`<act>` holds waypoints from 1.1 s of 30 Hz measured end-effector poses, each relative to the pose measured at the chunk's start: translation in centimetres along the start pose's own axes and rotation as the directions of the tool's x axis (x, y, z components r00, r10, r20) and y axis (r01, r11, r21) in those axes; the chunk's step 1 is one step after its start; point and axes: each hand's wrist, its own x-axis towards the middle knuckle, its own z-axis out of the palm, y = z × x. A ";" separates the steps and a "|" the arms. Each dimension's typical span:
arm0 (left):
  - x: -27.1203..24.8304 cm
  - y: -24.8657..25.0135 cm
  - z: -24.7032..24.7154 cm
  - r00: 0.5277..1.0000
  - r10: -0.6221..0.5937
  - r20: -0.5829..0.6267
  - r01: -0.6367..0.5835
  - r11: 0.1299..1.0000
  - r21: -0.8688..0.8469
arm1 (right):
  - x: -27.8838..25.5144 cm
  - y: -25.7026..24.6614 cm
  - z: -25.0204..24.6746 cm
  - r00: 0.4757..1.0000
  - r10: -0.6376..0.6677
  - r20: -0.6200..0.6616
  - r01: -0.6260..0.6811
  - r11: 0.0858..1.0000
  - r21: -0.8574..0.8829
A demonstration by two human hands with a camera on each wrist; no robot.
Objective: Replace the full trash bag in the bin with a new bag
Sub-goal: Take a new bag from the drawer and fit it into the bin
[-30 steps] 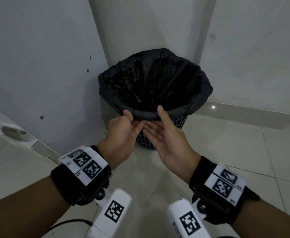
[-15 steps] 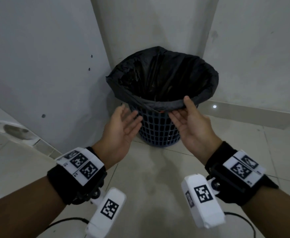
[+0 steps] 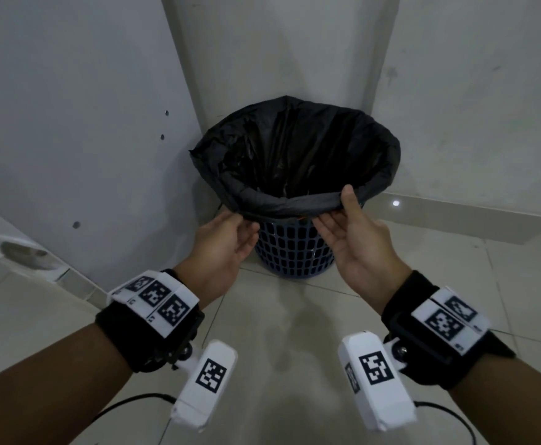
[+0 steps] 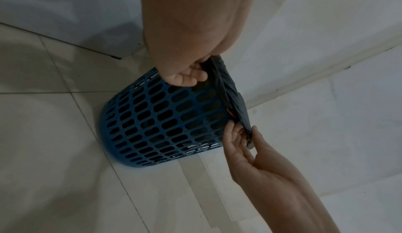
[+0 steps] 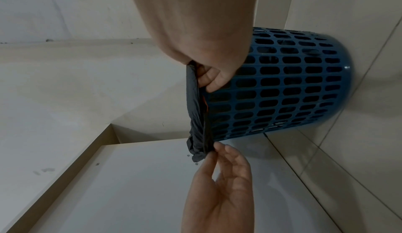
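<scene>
1. Black trash bag [image 3: 295,155] sits in the blue perforated bin [image 3: 295,252], in the wall corner on the tiled floor [image 3: 279,332]. Its cuff is rolled over the rim; the near edge is lifted off the plastic.
2. Left hand [image 3: 221,242] pinches the near-left cuff, thumb on top and fingers under. Right hand [image 3: 355,242] pinches the near-right cuff the same way. Both grip film only, not the bin.
3. Step in hand, my read: peel the cuff off the rim. Work round it in short bites, lifting outward and up, and free the far edge before hauling.
4. Risk: thin film stretched taut between the two pinches may tear. The bin looks light, so it may rise with the bag; likely needs bracing.
5. Contents: bag interior is dark, fill level can't be told. An orange bit [image 4: 228,112] shows under the cuff at the rim.
6. No new bag in view.
</scene>
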 end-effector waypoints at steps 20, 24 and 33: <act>1.5 0.6 0.5 0.993 -0.071 -0.097 0.073 0.997 0.014 | 0.6 -0.2 -0.1 0.999 -0.031 -0.012 0.032 0.999 0.038; 0.5 0.8 0.4 0.994 -0.083 -0.074 0.075 0.991 -0.111 | 0.5 -0.2 -0.3 0.999 -0.032 0.001 0.032 0.999 0.040; -1.3 0.1 2.4 0.983 -0.123 0.137 0.145 0.977 -0.159 | 0.6 0.1 -0.4 0.999 -0.043 0.028 0.043 0.999 0.015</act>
